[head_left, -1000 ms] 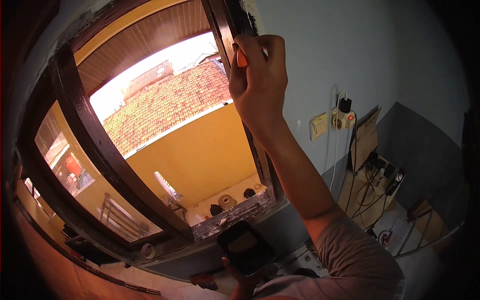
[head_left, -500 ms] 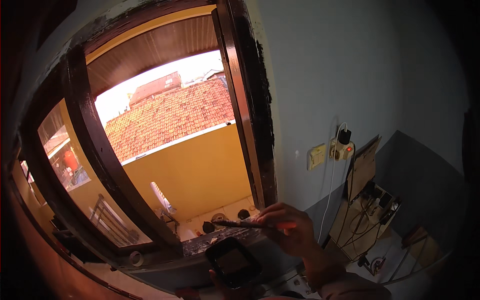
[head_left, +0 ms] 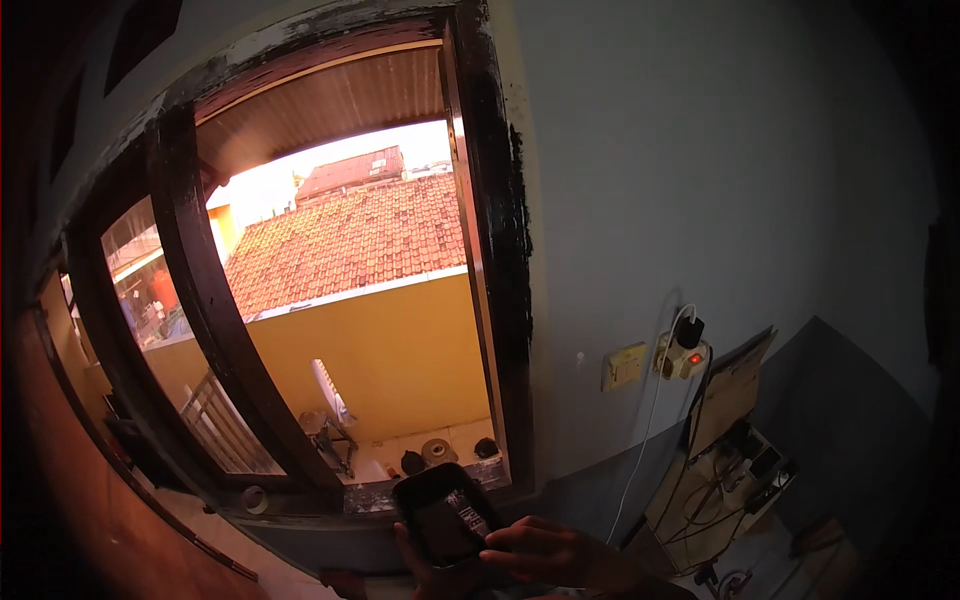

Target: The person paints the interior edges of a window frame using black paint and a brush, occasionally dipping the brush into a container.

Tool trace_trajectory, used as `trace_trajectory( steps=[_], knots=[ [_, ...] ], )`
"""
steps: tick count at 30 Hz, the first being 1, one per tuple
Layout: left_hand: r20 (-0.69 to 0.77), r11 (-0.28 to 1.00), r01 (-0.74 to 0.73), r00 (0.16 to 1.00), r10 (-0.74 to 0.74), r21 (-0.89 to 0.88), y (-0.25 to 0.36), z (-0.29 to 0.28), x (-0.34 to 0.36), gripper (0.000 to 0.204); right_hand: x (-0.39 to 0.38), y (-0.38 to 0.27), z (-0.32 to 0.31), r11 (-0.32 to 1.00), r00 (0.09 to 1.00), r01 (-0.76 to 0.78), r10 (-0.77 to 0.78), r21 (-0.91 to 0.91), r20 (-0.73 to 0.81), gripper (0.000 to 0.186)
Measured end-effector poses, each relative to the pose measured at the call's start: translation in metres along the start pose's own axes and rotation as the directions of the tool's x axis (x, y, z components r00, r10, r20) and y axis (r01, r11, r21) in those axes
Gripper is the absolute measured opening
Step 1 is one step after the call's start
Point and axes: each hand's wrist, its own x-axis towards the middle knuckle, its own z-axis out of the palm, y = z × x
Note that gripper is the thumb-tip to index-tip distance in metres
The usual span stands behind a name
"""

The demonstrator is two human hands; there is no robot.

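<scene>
Low in the view, my left hand (head_left: 420,555) grips a black, rounded rectangular tray-like container (head_left: 420,496) from beneath and the left side. My right hand (head_left: 540,552) is curled at the container's right side, its fingertips over the lower rim; what it holds is mostly hidden, with a dark narrow shape just above the fingers. Behind the container lies a window sill (head_left: 370,498) with flaking paint, below the dark wooden frame (head_left: 497,250) of the open window.
A tape roll (head_left: 255,500) sits left of the container. Round objects (head_left: 439,452) lie outside below a yellow wall. On the right are a switch (head_left: 623,366), a socket (head_left: 680,357) with plugs, a hanging white cable and a wooden box (head_left: 690,520) with wires and devices.
My right hand has come down from high on the right window jamb, with an orange-handled tool, to the container. The container has shifted left; the view has tilted, so the window sits lower.
</scene>
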Motion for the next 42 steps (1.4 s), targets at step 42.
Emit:
trace_trajectory(
  steps=[42],
  knots=[
    [-0.32,0.982,-0.179,0.929,0.188,0.058,-0.006,0.016,-0.025,0.08,0.298,0.093,-0.29,0.301,0.874,0.175,-0.486,-0.937,0.007,0.012]
  ],
)
